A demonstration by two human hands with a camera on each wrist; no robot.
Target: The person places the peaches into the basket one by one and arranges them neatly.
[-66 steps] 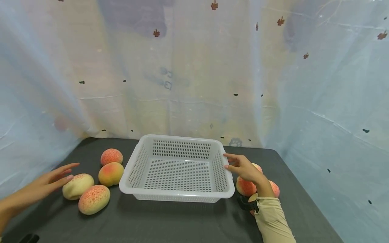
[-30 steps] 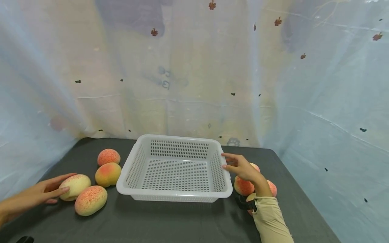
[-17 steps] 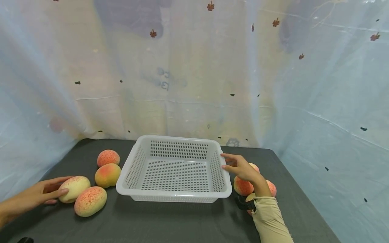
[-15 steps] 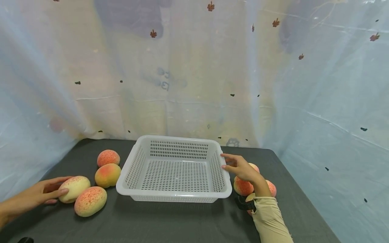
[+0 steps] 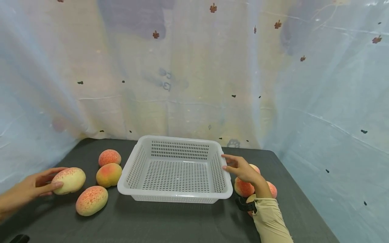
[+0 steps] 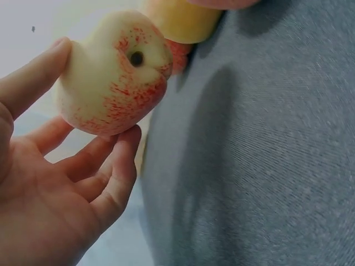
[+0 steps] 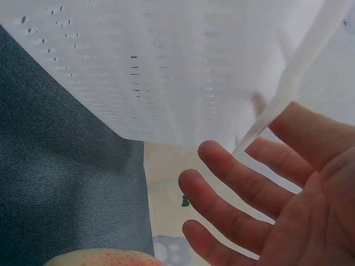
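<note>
My left hand [image 5: 28, 189] holds a pale peach [image 5: 70, 181] with red speckles just above the dark table. In the left wrist view, the thumb lies on one side of this peach [image 6: 113, 72] and the fingertips on the other. Directly right of it, a red-speckled peach [image 5: 92, 200] lies on the table. My right hand [image 5: 246, 171] touches the right rim of a white plastic basket [image 5: 174, 195] with thumb and index finger. The right wrist view shows the other fingers loosely bent outside the basket wall [image 7: 166, 66].
A yellow-orange peach [image 5: 108, 174] and a reddish peach [image 5: 109, 157] lie left of the basket. Several more peaches [image 5: 243, 187] are partly hidden beneath my right forearm. A patterned plastic sheet [image 5: 188, 67] hangs behind the dark table [image 5: 170, 222].
My left hand first reached the pale peach, closed round it, and has now raised it slightly and to the left. The right hand keeps its place on the basket rim.
</note>
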